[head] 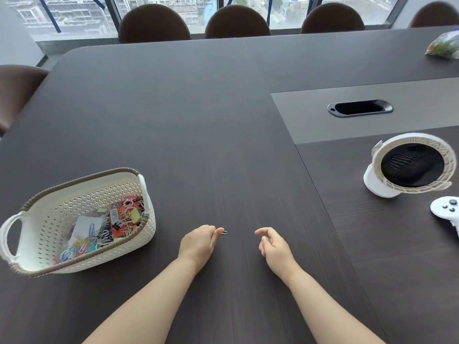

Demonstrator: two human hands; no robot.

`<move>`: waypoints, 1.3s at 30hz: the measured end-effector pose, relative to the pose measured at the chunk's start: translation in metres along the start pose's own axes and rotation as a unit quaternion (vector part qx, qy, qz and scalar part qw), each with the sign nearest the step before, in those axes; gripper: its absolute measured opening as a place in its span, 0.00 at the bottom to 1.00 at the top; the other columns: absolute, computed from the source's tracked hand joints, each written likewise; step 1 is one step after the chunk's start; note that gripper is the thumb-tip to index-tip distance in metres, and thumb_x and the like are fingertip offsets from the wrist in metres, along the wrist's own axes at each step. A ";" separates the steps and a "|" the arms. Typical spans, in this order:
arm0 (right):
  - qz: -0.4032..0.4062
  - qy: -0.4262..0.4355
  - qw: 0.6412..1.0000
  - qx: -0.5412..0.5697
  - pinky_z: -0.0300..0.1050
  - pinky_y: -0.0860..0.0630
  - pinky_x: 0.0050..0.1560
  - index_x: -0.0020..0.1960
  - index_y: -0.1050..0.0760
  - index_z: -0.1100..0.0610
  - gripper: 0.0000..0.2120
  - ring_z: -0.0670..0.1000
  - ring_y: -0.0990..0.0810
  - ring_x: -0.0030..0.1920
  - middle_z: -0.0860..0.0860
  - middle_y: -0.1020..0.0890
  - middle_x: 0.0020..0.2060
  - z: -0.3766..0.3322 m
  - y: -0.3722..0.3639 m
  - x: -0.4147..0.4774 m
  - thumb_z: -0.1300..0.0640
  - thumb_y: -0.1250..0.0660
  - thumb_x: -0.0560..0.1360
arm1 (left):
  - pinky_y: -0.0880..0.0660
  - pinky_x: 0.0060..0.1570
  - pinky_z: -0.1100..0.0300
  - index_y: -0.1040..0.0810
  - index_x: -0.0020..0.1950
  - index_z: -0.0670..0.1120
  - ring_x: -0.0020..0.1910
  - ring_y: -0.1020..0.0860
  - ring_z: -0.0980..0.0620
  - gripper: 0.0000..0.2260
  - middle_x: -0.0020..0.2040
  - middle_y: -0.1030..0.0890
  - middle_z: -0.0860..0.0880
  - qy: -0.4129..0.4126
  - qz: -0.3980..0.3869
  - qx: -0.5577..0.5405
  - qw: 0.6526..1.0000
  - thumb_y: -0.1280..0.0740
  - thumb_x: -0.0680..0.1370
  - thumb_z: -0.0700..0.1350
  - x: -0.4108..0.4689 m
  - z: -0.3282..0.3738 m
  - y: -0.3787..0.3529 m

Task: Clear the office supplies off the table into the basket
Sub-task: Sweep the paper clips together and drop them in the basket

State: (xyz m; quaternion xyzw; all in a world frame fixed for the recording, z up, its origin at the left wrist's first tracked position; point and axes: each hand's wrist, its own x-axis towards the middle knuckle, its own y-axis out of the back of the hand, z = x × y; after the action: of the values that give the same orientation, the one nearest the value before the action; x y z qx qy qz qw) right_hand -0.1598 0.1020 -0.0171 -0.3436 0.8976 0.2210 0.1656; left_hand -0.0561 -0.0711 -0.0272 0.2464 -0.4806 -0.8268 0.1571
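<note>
Head view: the left hand [198, 244] pinches 1 small paper clip [224, 232] low over the table [198, 120], near the white basket [82, 181], which already holds clips and notes. The right hand [272, 245] is loosely curled and holds nothing. This looks like the last pickup; next, carry it left over the rim and release. No writing is legible.

Soft, even daylight comes from the windows [173, 11] beyond the bench [173, 120]; shadows are faint. Wide-angle distortion bends the edges, and fine detail looks slightly soft.
</note>
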 end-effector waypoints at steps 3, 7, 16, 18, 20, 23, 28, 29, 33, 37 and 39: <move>0.032 0.020 0.999 -0.036 0.39 0.37 0.29 0.42 0.30 0.54 0.11 0.47 0.37 0.28 0.48 0.33 0.28 0.004 0.005 0.004 0.62 0.47 0.79 | 0.37 0.37 0.59 0.28 0.45 0.45 0.43 0.25 0.46 0.17 0.39 0.30 0.52 -0.017 0.035 0.068 0.997 0.50 0.81 0.54 0.002 0.002 -0.001; 0.065 0.076 0.962 -0.253 0.46 0.38 0.32 0.37 0.37 0.51 0.13 0.50 0.33 0.30 0.46 0.31 0.27 0.011 0.011 0.006 0.51 0.46 0.80 | 0.34 0.37 0.58 0.27 0.52 0.46 0.45 0.23 0.46 0.13 0.48 0.25 0.51 -0.039 0.057 0.088 0.994 0.47 0.81 0.50 0.004 0.001 0.000; 0.134 0.158 0.891 -0.404 0.29 0.59 0.25 0.32 0.44 0.50 0.14 0.47 0.41 0.20 0.44 0.40 0.21 0.024 0.003 0.008 0.45 0.46 0.72 | 0.35 0.20 0.69 0.20 0.37 0.52 0.23 0.27 0.55 0.05 0.30 0.26 0.55 -0.134 0.130 0.088 0.978 0.27 0.66 0.51 0.003 -0.007 0.000; 0.145 0.163 0.887 -0.407 0.29 0.59 0.25 0.32 0.44 0.50 0.14 0.48 0.38 0.19 0.44 0.40 0.21 0.025 0.002 0.009 0.45 0.46 0.72 | 0.35 0.20 0.69 0.19 0.37 0.52 0.23 0.26 0.55 0.11 0.29 0.25 0.54 -0.141 0.127 0.082 0.978 0.20 0.61 0.48 0.004 -0.006 0.000; 0.151 0.169 0.885 -0.408 0.29 0.59 0.26 0.32 0.44 0.50 0.14 0.48 0.39 0.20 0.44 0.40 0.21 0.026 0.002 0.008 0.46 0.46 0.72 | 0.35 0.19 0.69 0.19 0.36 0.52 0.22 0.27 0.55 0.12 0.29 0.26 0.54 -0.141 0.123 0.071 0.980 0.19 0.58 0.47 0.006 -0.005 0.000; 0.158 0.170 0.883 -0.408 0.29 0.60 0.25 0.32 0.44 0.50 0.14 0.46 0.41 0.21 0.44 0.40 0.21 0.026 0.000 0.006 0.46 0.46 0.72 | 0.34 0.23 0.67 0.21 0.36 0.53 0.25 0.25 0.56 0.10 0.31 0.25 0.55 -0.125 0.108 0.057 0.985 0.21 0.63 0.48 0.009 -0.005 -0.001; 0.154 0.162 0.880 -0.419 0.30 0.60 0.24 0.33 0.44 0.51 0.14 0.49 0.36 0.19 0.46 0.38 0.20 0.027 -0.002 0.005 0.46 0.46 0.73 | 0.31 0.46 0.60 0.27 0.52 0.49 0.49 0.23 0.51 0.09 0.51 0.23 0.54 -0.055 0.014 0.044 0.997 0.41 0.79 0.52 0.011 0.000 0.001; 0.157 0.160 0.880 -0.419 0.30 0.58 0.24 0.33 0.44 0.51 0.15 0.49 0.38 0.20 0.45 0.39 0.21 0.027 -0.002 0.005 0.46 0.45 0.74 | 0.31 0.46 0.58 0.28 0.52 0.48 0.50 0.23 0.50 0.09 0.53 0.23 0.53 -0.056 0.000 0.044 0.997 0.42 0.80 0.52 0.008 0.002 0.003; 0.197 0.166 0.898 -0.357 0.37 0.47 0.22 0.34 0.40 0.53 0.16 0.52 0.36 0.23 0.46 0.34 0.22 0.029 -0.008 0.001 0.53 0.37 0.77 | 0.36 0.39 0.57 0.32 0.52 0.46 0.44 0.25 0.45 0.08 0.50 0.23 0.50 -0.078 -0.002 0.010 0.997 0.46 0.81 0.50 -0.015 0.011 0.023; 0.214 0.209 0.909 -0.292 0.46 0.38 0.24 0.35 0.40 0.54 0.16 0.54 0.36 0.24 0.47 0.34 0.22 -0.017 -0.045 -0.005 0.48 0.44 0.78 | 0.37 0.35 0.56 0.33 0.51 0.43 0.36 0.27 0.43 0.08 0.37 0.27 0.50 -0.107 0.099 -0.060 0.987 0.46 0.81 0.47 -0.055 0.007 0.084; 0.207 0.250 0.911 -0.254 0.50 0.35 0.25 0.36 0.37 0.56 0.19 0.54 0.37 0.24 0.46 0.36 0.23 -0.056 -0.074 -0.007 0.44 0.53 0.76 | 0.37 0.34 0.56 0.33 0.52 0.41 0.34 0.26 0.43 0.08 0.36 0.25 0.48 -0.102 0.165 -0.052 0.980 0.44 0.80 0.46 -0.072 -0.012 0.119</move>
State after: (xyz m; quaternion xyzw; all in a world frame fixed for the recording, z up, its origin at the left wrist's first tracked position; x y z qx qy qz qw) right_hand -0.1116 0.0279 0.0122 -0.2248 0.8741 0.3779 -0.2061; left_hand 0.0128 -0.1024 0.0898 0.0694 -0.4847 -0.8341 0.2541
